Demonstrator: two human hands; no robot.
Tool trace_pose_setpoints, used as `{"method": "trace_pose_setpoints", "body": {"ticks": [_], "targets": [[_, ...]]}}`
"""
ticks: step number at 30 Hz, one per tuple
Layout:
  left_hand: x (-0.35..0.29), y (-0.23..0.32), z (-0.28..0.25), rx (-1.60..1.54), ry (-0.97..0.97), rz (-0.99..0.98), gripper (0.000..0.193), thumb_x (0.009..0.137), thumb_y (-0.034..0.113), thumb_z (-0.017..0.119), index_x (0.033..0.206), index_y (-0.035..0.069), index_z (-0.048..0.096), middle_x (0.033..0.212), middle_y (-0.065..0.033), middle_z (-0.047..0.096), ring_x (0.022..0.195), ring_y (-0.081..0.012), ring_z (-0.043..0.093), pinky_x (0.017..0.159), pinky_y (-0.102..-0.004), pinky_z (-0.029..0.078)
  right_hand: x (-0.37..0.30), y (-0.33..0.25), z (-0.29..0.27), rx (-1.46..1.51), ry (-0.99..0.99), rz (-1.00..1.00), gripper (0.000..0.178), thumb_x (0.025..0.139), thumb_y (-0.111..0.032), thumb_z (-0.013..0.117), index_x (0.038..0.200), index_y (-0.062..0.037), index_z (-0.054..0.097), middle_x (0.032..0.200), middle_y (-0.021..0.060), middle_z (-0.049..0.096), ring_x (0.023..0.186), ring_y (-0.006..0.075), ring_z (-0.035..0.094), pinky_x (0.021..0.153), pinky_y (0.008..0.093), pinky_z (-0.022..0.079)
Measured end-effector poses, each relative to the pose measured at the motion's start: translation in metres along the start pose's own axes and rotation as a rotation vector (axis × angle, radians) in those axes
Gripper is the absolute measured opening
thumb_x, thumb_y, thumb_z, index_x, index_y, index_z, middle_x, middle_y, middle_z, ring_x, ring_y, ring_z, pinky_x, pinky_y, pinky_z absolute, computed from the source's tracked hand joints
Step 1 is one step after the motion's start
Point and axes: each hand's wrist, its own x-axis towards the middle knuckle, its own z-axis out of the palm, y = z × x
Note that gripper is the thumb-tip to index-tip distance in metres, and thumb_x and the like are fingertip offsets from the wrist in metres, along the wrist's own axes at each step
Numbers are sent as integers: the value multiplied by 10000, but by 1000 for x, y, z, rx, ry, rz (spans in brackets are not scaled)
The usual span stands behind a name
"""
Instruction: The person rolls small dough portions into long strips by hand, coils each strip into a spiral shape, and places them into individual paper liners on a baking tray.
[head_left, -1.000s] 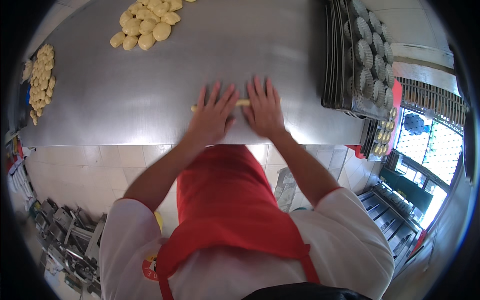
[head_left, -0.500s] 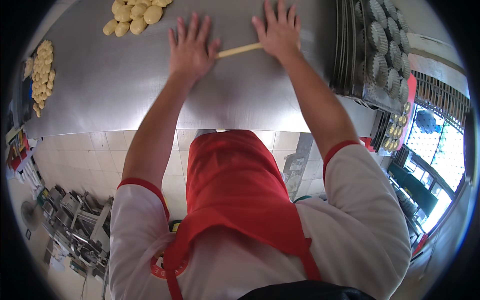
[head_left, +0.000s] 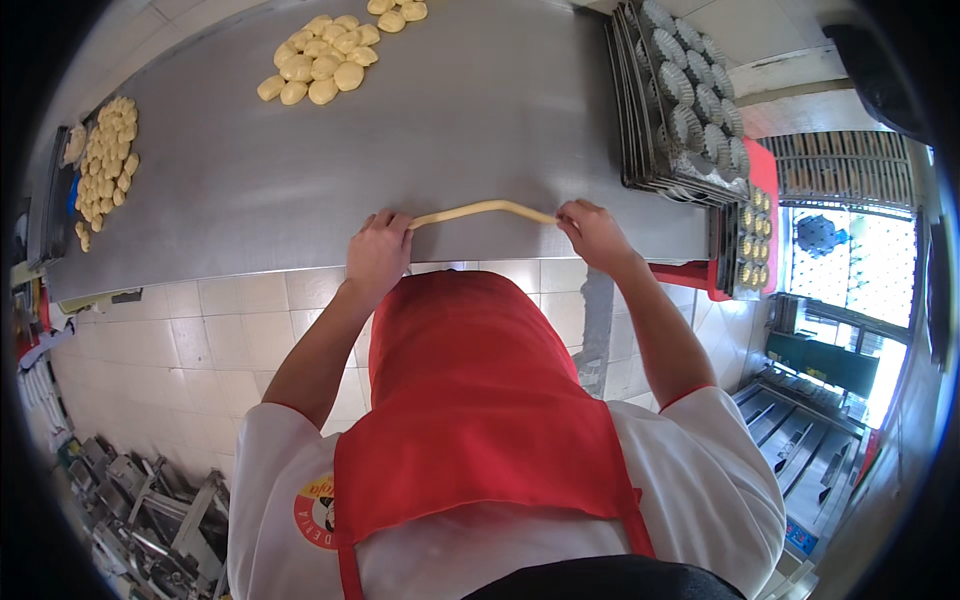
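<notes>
A thin pale-yellow rope of dough (head_left: 483, 208) stretches between my two hands near the front edge of the metal table (head_left: 450, 130). My left hand (head_left: 381, 245) pinches its left end, fingers closed. At the other end, my right hand (head_left: 594, 232) grips the dough between thumb and fingers. The rope bows gently away from me in the middle. Farther back lies a cluster of round dough pieces (head_left: 323, 66), with a few more dough balls (head_left: 397, 14) beyond it.
A heap of small dough pieces (head_left: 107, 160) covers the table's far left. Stacked trays bearing fluted metal molds (head_left: 686, 127) stand at the right end. Beside them, a red surface holds a tray of filled molds (head_left: 753, 240). Metal machinery (head_left: 150, 515) sits on the floor at lower left.
My hands were flat with fingers spread over the dough rope farther back. Now they have come toward me and closed on its ends. The view has shifted too.
</notes>
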Motion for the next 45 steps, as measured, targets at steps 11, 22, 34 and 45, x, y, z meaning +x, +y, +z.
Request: {"method": "trace_pose_setpoints", "body": {"ticks": [11,22,34,45], "targets": [[-1,3,4,-1733,-327,-672,216,944,126,825,1107,75,692,976,-17,735,691,-85,591,584,-270,485,-19,-108,-51,-150,28,-239,108,878,-20,762,983,-30,786,966,129,758,837,312,744,772,418,602],[-6,71,-46,-1722,-558,85,226,908,-13,829,944,93,632,841,-5,746,724,-68,651,629,-248,498,-60,-218,-150,-398,39,16,225,932,-68,806,1155,-43,784,1017,58,799,855,168,763,782,331,608],[48,121,-56,-1798,-706,-150,145,971,-16,743,1115,3,744,1102,-99,775,1060,-198,752,948,-340,627,-49,-178,-109,395,209,24,229,976,-187,793,1121,-10,802,938,96,802,880,164,750,829,333,595],[202,247,-31,-1473,-648,-249,441,1056,200,724,1424,-25,633,1280,-138,718,1170,-218,712,1057,-386,598,-21,-20,-134,1268,414,236,459,1006,-192,794,1369,54,656,1173,139,767,1036,195,752,891,342,649]]}}
